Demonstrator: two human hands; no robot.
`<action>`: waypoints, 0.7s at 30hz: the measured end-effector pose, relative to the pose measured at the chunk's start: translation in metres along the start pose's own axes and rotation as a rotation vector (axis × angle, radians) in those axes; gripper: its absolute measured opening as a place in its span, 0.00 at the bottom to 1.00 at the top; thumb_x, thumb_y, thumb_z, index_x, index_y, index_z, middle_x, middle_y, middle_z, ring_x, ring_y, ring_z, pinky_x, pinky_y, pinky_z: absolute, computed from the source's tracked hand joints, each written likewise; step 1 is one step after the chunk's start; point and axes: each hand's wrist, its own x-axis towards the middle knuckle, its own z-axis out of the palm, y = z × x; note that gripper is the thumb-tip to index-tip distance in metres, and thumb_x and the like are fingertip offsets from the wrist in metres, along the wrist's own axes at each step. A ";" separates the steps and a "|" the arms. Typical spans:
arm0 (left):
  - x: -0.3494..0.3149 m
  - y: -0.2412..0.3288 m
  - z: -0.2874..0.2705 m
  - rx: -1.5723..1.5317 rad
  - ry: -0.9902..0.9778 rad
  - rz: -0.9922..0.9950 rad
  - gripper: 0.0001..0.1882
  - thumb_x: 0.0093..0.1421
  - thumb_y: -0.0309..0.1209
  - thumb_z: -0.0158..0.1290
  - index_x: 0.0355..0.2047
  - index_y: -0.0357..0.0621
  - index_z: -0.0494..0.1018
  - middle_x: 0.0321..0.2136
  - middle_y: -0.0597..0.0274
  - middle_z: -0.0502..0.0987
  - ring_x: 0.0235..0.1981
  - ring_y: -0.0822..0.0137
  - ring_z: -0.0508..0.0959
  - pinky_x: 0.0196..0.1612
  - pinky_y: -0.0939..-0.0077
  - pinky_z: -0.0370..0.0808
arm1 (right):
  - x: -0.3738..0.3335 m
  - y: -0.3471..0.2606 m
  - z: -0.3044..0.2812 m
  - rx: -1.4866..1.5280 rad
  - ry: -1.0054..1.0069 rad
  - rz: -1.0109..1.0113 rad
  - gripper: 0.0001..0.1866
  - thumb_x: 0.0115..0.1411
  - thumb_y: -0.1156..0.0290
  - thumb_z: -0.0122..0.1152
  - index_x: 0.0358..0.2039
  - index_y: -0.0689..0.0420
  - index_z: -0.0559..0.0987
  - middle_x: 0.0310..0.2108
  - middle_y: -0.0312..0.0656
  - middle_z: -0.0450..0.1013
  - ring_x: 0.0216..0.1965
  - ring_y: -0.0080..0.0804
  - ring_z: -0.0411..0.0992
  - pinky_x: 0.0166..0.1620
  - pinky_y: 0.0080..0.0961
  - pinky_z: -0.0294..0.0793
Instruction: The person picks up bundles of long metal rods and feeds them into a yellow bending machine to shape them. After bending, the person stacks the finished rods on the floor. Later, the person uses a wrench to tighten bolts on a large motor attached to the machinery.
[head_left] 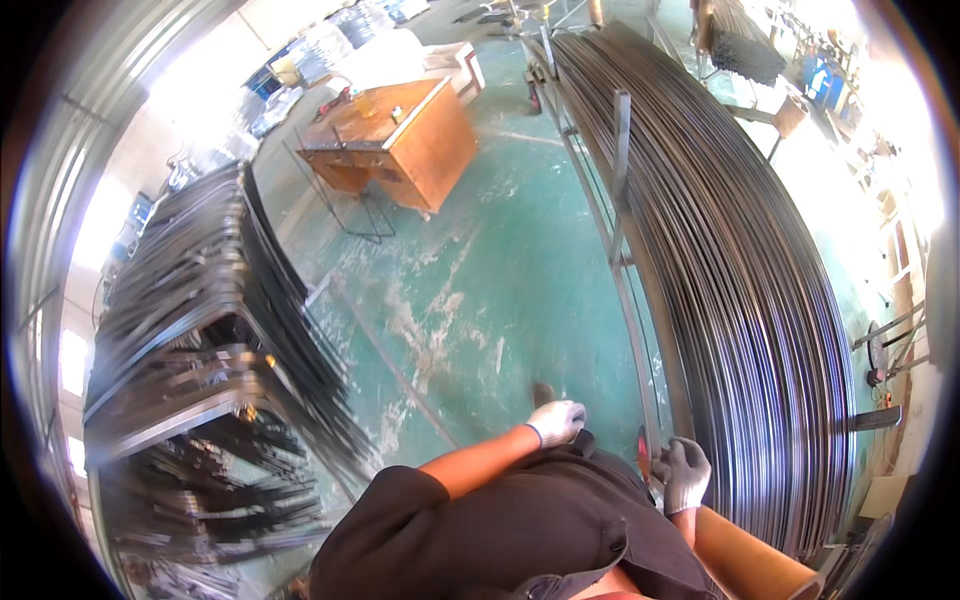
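My left hand (557, 422), in a pale knitted glove, hangs in front of my body with its fingers curled in and nothing showing in them. My right hand (685, 472), in a greyish glove, is closed too and holds nothing that I can see. It is close to the near end of a long rack frame (625, 290). On that rack lies a thick bundle of long, thin dark metal bars or tubes (740, 290), right of my right hand. The hand appears apart from them.
Bent dark metal frames (190, 300) are stacked at the left. A wooden desk (430, 140) stands ahead on the green floor (480, 290), a thin wire stand (375, 230) beside it. Another bar bundle (745, 45) is at the far right. A flat metal arm (875, 418) juts from the rack.
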 end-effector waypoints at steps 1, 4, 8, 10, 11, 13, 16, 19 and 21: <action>0.030 -0.011 -0.019 -0.023 0.006 0.033 0.15 0.66 0.37 0.52 0.41 0.41 0.82 0.41 0.43 0.85 0.46 0.40 0.83 0.52 0.49 0.79 | 0.015 0.009 0.006 -0.030 0.109 -0.097 0.08 0.72 0.72 0.64 0.45 0.64 0.84 0.32 0.36 0.79 0.30 0.22 0.76 0.33 0.20 0.75; 0.072 -0.024 -0.108 0.013 0.050 0.021 0.15 0.66 0.37 0.51 0.43 0.42 0.82 0.41 0.42 0.85 0.47 0.40 0.83 0.52 0.48 0.79 | 0.060 0.026 0.031 -0.344 0.262 -0.231 0.09 0.71 0.73 0.62 0.44 0.65 0.85 0.30 0.39 0.80 0.29 0.25 0.77 0.35 0.26 0.77; 0.113 -0.089 -0.211 0.035 0.178 -0.049 0.15 0.67 0.38 0.52 0.43 0.42 0.82 0.44 0.45 0.84 0.51 0.42 0.82 0.56 0.52 0.78 | 0.116 0.034 0.087 -0.514 0.191 -0.191 0.11 0.69 0.70 0.65 0.41 0.66 0.86 0.31 0.44 0.84 0.32 0.29 0.81 0.40 0.29 0.79; 0.122 -0.122 -0.259 0.037 0.266 -0.120 0.14 0.67 0.38 0.51 0.44 0.45 0.82 0.45 0.45 0.85 0.52 0.42 0.82 0.56 0.51 0.79 | 0.144 0.050 0.109 -0.649 0.119 -0.086 0.13 0.67 0.67 0.67 0.41 0.66 0.88 0.35 0.48 0.87 0.36 0.34 0.84 0.43 0.33 0.81; 0.125 -0.144 -0.275 -0.002 0.347 -0.146 0.14 0.67 0.37 0.52 0.43 0.44 0.82 0.44 0.45 0.85 0.51 0.42 0.83 0.55 0.51 0.80 | 0.157 0.050 0.126 -0.745 0.060 -0.039 0.14 0.66 0.65 0.68 0.41 0.65 0.89 0.36 0.50 0.87 0.38 0.37 0.85 0.45 0.34 0.81; 0.130 -0.182 -0.304 -0.134 0.409 -0.195 0.14 0.67 0.38 0.53 0.42 0.44 0.82 0.43 0.45 0.85 0.49 0.41 0.83 0.54 0.52 0.80 | 0.194 0.065 0.145 -0.923 -0.027 0.056 0.16 0.65 0.61 0.69 0.42 0.62 0.90 0.39 0.53 0.87 0.41 0.43 0.86 0.48 0.37 0.82; 0.130 -0.235 -0.336 -0.245 0.460 -0.348 0.15 0.67 0.40 0.54 0.44 0.43 0.83 0.44 0.43 0.85 0.50 0.41 0.84 0.54 0.53 0.80 | 0.266 0.089 0.179 -1.108 -0.117 0.181 0.18 0.63 0.56 0.70 0.44 0.56 0.92 0.42 0.56 0.87 0.47 0.50 0.86 0.52 0.40 0.82; 0.134 -0.302 -0.358 -0.301 0.490 -0.500 0.17 0.68 0.42 0.54 0.47 0.44 0.84 0.47 0.43 0.86 0.53 0.41 0.84 0.57 0.54 0.80 | 0.357 0.069 0.249 -1.171 -0.224 0.164 0.18 0.61 0.54 0.70 0.45 0.52 0.92 0.45 0.55 0.86 0.52 0.50 0.85 0.56 0.40 0.83; 0.141 -0.334 -0.362 -0.341 0.493 -0.619 0.19 0.68 0.43 0.55 0.48 0.44 0.84 0.49 0.43 0.86 0.54 0.41 0.83 0.58 0.54 0.80 | 0.447 0.068 0.294 -1.384 -0.218 -0.083 0.19 0.61 0.56 0.71 0.47 0.54 0.91 0.45 0.55 0.86 0.52 0.51 0.85 0.56 0.42 0.83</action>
